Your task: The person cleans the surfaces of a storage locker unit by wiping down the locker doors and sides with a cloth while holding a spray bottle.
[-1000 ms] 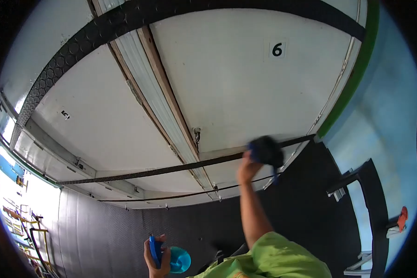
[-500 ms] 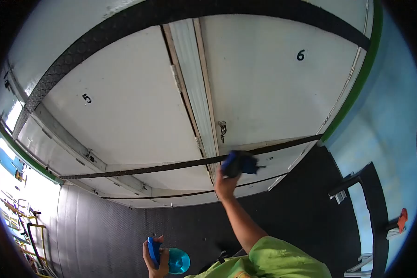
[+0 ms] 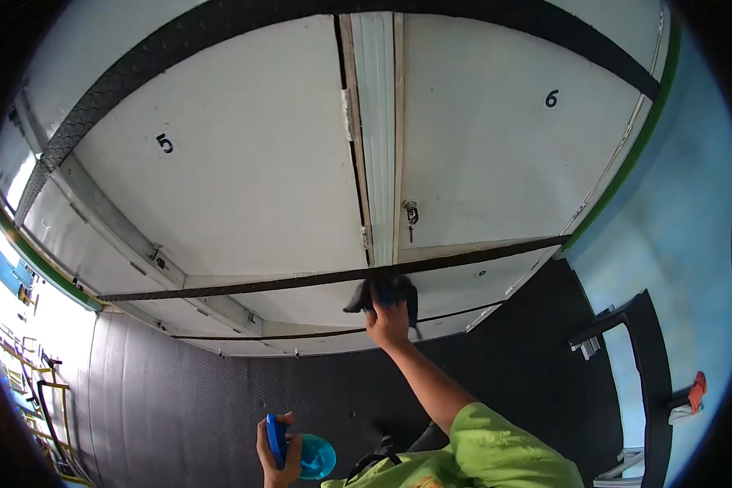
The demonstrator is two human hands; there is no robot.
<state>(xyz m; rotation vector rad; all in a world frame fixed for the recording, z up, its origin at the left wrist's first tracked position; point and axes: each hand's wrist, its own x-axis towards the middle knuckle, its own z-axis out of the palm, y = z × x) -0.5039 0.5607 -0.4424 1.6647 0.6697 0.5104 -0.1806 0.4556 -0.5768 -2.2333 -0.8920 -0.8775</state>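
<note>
My right hand is closed around a dark blue-black cloth. The cloth lies over the black strip and the front of the white locker below it. Low in the view, my left hand grips a spray bottle with a blue head and a clear teal body. Its fingers wrap the blue head, and the bottle is held away from the lockers. Above the cloth are a white door marked 5 and another marked 6, with a key hanging in its lock.
Black textured flooring spreads below the lockers. On the right is a light blue wall with a black-framed object and an orange item. Yellow-and-black metal frames stand at the bright left side.
My right hand and the cloth have moved slightly down and left onto the locker front below the strip. The lockers have shifted a little in view. My left hand still holds the spray bottle.
</note>
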